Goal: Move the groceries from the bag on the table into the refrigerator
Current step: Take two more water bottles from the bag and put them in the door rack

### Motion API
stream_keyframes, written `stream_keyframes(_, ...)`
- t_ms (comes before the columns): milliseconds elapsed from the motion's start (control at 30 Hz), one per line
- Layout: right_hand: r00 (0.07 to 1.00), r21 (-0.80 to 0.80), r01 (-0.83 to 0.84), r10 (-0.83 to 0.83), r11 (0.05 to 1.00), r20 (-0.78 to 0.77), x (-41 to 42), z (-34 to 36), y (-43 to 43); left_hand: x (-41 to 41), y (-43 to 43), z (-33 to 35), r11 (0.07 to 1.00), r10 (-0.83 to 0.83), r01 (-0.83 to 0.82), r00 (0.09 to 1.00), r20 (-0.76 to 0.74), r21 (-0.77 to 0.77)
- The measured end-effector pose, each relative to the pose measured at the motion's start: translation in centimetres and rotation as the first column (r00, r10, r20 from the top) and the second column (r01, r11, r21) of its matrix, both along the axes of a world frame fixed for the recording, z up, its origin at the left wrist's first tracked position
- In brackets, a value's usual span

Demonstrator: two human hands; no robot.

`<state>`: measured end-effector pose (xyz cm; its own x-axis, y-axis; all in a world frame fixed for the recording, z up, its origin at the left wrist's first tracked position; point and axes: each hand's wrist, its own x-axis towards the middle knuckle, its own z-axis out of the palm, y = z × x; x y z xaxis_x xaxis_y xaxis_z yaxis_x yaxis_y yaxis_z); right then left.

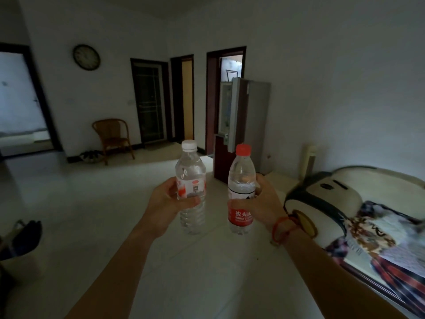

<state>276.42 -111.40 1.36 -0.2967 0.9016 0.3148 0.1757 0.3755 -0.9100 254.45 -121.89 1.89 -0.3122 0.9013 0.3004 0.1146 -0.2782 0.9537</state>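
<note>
Two water bottles upright, white-capped bottle [190, 187] gripped by left hand [167, 201], red-capped bottle [241, 189] by right hand [262, 203].

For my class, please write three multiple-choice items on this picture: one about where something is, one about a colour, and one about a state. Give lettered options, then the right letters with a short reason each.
1. Where does the grey upright refrigerator stand?
A. beside the wicker chair
B. against the far wall, next to a dark-framed doorway
C. under the wall clock

2. What colour is the cap of the clear plastic water bottle with the red label in the right hand?
A. white
B. blue
C. red

3. In what state is the refrigerator's upper door?
A. open
B. shut
C. taken off

Answers:
1 B: it rises at the far wall by the dark-framed doorway.
2 C: its cap is red; the clear plastic water bottle with the white cap is in the left hand.
3 A: the door is swung out, showing its inner shelves.
</note>
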Motion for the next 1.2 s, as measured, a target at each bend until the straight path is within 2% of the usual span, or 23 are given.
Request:
stream_keyframes(367,1.0,-0.011,-0.004,0.005,1.0,0.02,-5.2,-1.1,9.0,-4.7,9.4,-1.6,1.0,-0.016,0.017,1.0,0.005,-0.025)
stream_keyframes(733,0.999,-0.003,-0.045,0.045,0.999,-0.003,-12.8,-1.0,29.6,-12.0,28.5,-1.6,0.998,0.052,-0.052,0.998,-0.024,-0.018)
stream_keyframes(1200,0.988,-0.033,-0.139,0.141,0.99,0.056,-27.2,-2.7,52.3,-26.3,50.5,-2.9,0.99,0.121,-0.125,0.991,-0.056,-0.06)
